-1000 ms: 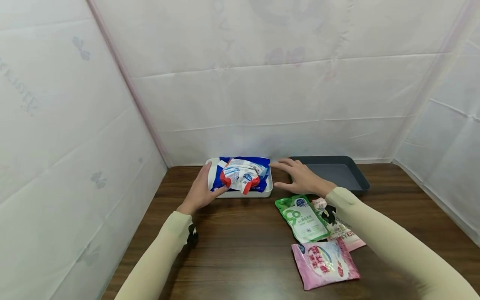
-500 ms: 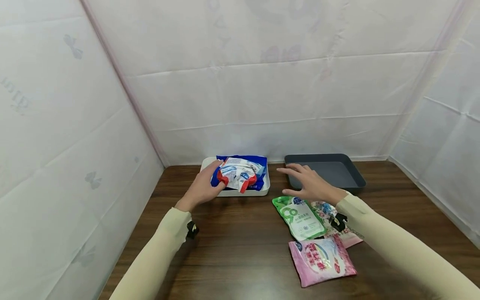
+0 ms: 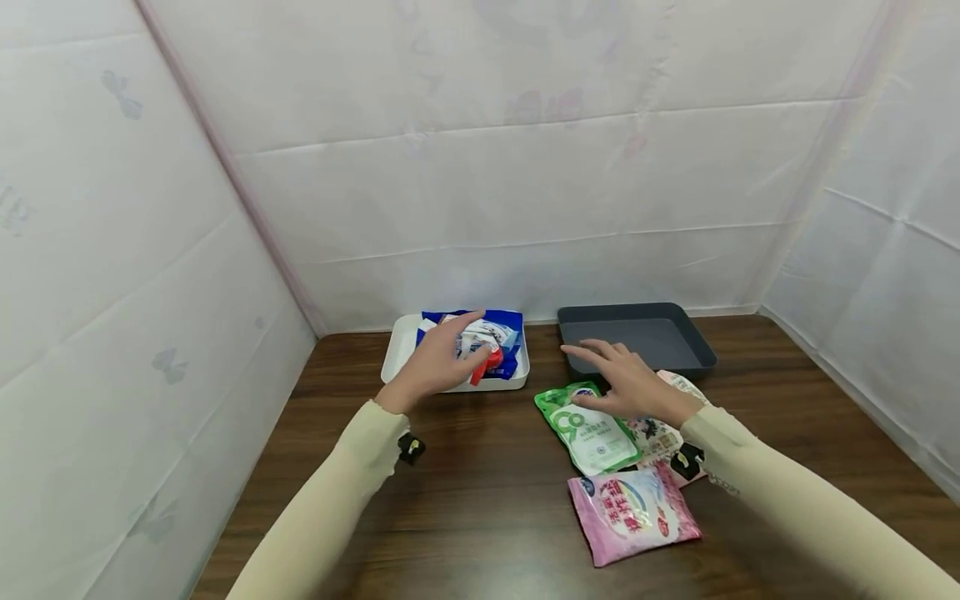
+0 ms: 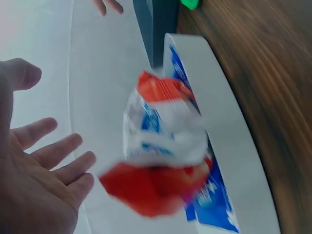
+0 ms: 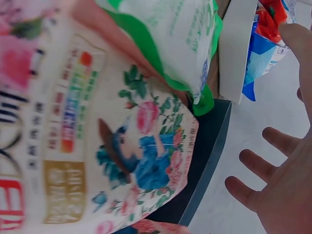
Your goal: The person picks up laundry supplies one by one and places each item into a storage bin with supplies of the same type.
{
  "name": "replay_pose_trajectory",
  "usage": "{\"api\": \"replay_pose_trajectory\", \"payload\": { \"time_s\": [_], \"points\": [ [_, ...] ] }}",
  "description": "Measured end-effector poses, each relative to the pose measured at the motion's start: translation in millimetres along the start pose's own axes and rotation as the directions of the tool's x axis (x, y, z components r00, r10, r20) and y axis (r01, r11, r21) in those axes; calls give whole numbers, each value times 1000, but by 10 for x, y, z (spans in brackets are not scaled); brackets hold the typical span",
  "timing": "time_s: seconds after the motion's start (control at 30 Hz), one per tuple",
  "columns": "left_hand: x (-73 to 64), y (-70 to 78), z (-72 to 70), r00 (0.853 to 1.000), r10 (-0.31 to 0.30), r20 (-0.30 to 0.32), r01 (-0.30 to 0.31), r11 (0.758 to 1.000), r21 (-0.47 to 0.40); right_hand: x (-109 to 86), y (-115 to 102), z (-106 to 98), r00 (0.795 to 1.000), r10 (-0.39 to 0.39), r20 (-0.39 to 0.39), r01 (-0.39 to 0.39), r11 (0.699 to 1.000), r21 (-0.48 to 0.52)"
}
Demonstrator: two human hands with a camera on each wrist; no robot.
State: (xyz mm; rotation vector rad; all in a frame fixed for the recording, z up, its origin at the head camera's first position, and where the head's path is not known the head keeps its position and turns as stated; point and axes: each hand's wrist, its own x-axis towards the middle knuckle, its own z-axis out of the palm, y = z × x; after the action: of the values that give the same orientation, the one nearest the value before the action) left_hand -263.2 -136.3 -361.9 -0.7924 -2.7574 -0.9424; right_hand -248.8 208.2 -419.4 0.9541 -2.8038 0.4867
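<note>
A crumpled white, red and blue packet [image 3: 491, 333] lies on a blue bag [image 3: 512, 318] in the white tray [image 3: 397, 346] at the back. My left hand [image 3: 438, 360] hovers over the tray's left half with thumb and fingers spread, hiding part of the packet. In the left wrist view the same hand [image 4: 44, 170] is apart from the packet [image 4: 163, 131]. My right hand [image 3: 630, 382] is held with fingers extended above the green and white pouch [image 3: 592, 437], holding nothing. Partly under that pouch and my right wrist lies a floral bag [image 3: 654, 437].
A dark grey tray [image 3: 637, 329] stands at the back, right of the white one. Nearest the person lies a pink bag [image 3: 633, 512] on the brown wooden table [image 3: 450, 483]. White sheeting [image 3: 480, 183] walls off the back and both sides.
My left hand has come off the left edge of the white tray and moved right over it. The right hand has drawn away from the white tray to the right and nearer the person.
</note>
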Motion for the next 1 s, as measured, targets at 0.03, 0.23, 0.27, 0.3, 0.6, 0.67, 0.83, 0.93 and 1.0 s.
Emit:
{"api": "replay_pose_trajectory", "payload": {
  "time_s": [0.03,0.23,0.27,0.3,0.6,0.67,0.83,0.93,1.0],
  "points": [
    [31,36,24,1000,2,17,-2,1000,5,-19,-2,9,1000,4,-1,-4,1000,-1],
    [199,205,215,993,-47,109,42,998,49,-133,-6,79,1000,3,-5,-3,999,-49],
    [220,228,244,992,-60,113,54,997,54,-143,-9,90,1000,0,-5,0,998,-57],
    [239,252,270,991,-68,114,62,997,52,-151,-13,97,1000,-1,-4,1,998,-64],
    [379,411,525,992,-70,100,69,997,16,-202,-40,161,1000,-25,0,25,994,-102],
    [406,422,581,993,-66,95,65,998,8,-212,-51,165,1000,-21,10,22,994,-106],
    [471,416,695,994,-67,84,67,998,-5,-233,-77,183,1000,5,30,-1,993,-121],
    [508,408,760,993,-70,92,72,997,-8,-255,-94,188,999,16,36,-11,992,-124],
    [536,412,803,992,-69,103,71,997,-15,-274,-105,190,999,19,37,-14,992,-129]
  ]
}}
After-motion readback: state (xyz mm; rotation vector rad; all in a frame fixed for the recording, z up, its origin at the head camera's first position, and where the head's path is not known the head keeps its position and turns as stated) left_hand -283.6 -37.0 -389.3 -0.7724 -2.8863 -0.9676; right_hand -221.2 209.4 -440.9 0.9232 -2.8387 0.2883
